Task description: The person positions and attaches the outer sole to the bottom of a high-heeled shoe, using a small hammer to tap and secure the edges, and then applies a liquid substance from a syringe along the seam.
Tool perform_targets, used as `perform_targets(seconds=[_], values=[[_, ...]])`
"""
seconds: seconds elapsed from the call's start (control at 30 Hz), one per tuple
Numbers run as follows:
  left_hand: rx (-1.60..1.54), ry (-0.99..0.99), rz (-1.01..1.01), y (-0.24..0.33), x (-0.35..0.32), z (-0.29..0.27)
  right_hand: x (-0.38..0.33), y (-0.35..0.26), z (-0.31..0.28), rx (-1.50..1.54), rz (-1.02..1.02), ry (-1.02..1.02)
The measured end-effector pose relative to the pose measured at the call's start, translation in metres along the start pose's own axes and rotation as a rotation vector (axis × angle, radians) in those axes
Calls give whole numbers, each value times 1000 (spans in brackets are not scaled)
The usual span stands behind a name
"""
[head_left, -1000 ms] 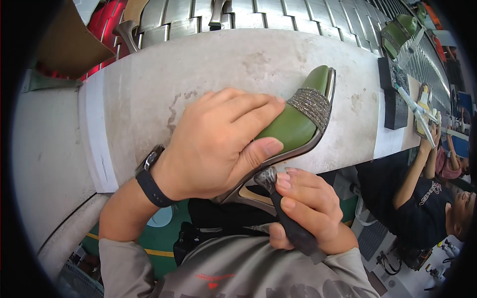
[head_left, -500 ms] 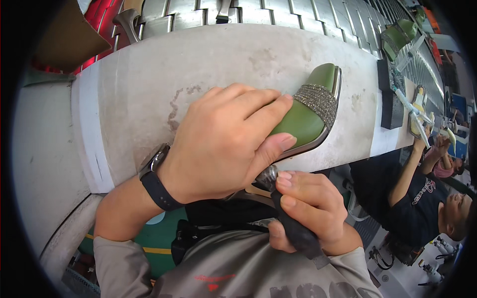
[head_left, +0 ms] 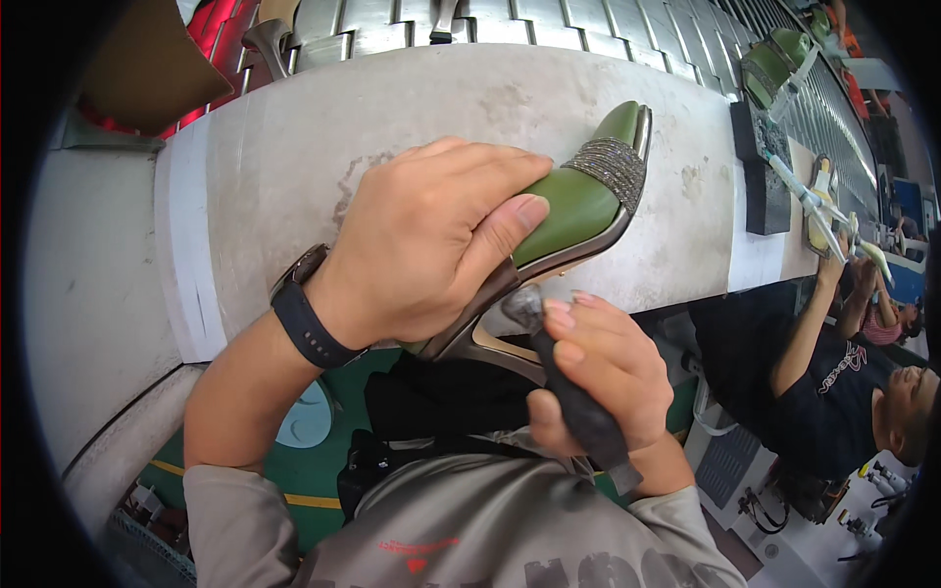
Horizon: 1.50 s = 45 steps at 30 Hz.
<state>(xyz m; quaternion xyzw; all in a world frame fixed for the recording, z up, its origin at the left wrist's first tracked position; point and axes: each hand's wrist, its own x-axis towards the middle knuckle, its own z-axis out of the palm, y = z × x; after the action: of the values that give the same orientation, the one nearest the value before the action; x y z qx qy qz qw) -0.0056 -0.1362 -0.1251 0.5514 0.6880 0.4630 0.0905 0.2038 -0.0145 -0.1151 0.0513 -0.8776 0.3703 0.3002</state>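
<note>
A high-heeled shoe on a green last lies tilted at the table's near edge, its toe pointing far right. A sparkling dark strap crosses its front. My left hand closes over the rear part of the shoe, thumb on the green surface, hiding much of that end. Below my wrist the heel shows. My right hand grips a tool with a dark wrapped handle and a rounded, worn grey head; its exact kind is unclear. The tool's head is close beside the shoe's sole edge.
The pale worktable has stains. Behind it runs a metal slat conveyor, with a shoe heel at the left. On the right, a black block stands near another green shoe. A co-worker sits at far right.
My left hand and the shoe have shifted left and away from me, and more of the heel shows. The tool's head has moved slightly up and left with my right hand.
</note>
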Motion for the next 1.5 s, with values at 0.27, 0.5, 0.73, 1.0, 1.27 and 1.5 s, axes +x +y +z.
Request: perform_targets(seconds=[0.27,0.5,0.73,1.0,1.27,1.5], values=[[40,44,48,7,4,4,9,-7,2,-63,13,38],[75,122,45,1,1,7,8,-10,3,77,158,33],[56,111,2,3,1,5,13,-15,7,68,148,3],[25,56,-13,9,12,3,32,-11,-5,-85,-12,37],[124,-205,-87,37,48,3,34,19,-71,495,561,336],[207,-232,-138,43,61,29,73,64,-81,437,578,256]])
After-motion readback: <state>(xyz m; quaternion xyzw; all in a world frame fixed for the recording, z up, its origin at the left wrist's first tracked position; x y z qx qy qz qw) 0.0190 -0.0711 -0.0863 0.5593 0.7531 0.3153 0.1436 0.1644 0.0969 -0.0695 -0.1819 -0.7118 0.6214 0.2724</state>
